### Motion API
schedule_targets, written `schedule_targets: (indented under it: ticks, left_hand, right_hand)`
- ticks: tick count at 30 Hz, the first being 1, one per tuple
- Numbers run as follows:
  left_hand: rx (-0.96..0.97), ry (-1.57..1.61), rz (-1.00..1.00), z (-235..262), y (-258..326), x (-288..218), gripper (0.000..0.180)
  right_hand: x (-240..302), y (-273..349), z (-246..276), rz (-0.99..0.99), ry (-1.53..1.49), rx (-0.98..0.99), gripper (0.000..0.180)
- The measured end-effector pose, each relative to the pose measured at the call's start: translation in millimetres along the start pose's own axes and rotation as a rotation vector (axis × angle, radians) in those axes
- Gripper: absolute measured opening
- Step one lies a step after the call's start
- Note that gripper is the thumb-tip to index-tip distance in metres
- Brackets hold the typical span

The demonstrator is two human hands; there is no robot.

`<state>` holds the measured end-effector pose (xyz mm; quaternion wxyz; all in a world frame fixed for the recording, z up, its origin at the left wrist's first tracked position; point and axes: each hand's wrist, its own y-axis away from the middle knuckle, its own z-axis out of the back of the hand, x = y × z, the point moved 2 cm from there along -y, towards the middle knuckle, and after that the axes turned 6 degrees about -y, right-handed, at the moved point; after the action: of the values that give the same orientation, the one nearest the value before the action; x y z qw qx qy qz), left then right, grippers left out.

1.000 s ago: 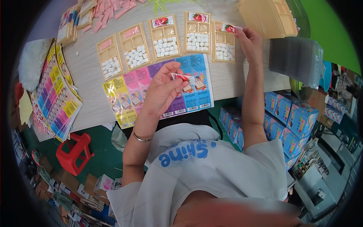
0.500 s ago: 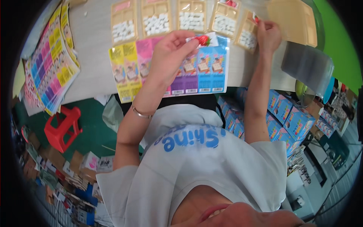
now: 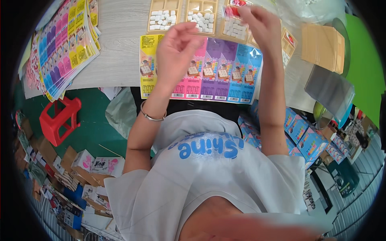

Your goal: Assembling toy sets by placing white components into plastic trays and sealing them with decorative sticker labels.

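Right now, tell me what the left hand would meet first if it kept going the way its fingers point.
The left hand, fingers pointing up and away over the coloured card strip, would likely first meet the tan tray of white pieces. Its height above the table is unclear.

The left hand point(image 3: 177, 52) is raised above a strip of printed cards point(image 3: 201, 68), yellow through pink and purple to blue, lying at the near edge of the pale table point(image 3: 116, 44). Its fingers are loosely curled; whether they hold anything cannot be told. A metal bangle point(image 3: 152, 116) sits on that wrist. The right hand point(image 3: 257, 24) reaches farther back, fingertips at a small red-and-white packet point(image 3: 234, 10) over a row of tan trays of white pieces point(image 3: 197, 16). A fanned stack of colourful sheets point(image 3: 64, 44) lies to the left. A red stool point(image 3: 60, 118) stands on the green floor point(image 3: 92, 120) below. Blue boxes point(image 3: 301, 136) are piled at right.
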<state>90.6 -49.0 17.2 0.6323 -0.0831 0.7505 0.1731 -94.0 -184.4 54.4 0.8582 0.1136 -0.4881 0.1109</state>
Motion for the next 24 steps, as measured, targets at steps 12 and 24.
schedule_targets:
  ticks: [12, 24]
  left_hand:
    - [-0.007, -0.522, -0.251, 43.6, -52.8, -15.6, 0.026]
    - [0.338, -1.447, -0.686, -20.3, -107.1, 6.9, 0.075]
  right_hand:
    - [8.3, -69.4, -56.9, 0.108, 0.46, -0.19, 0.026]
    - [-30.0, -240.0, 86.8, 0.3, 0.929, -0.315, 0.018]
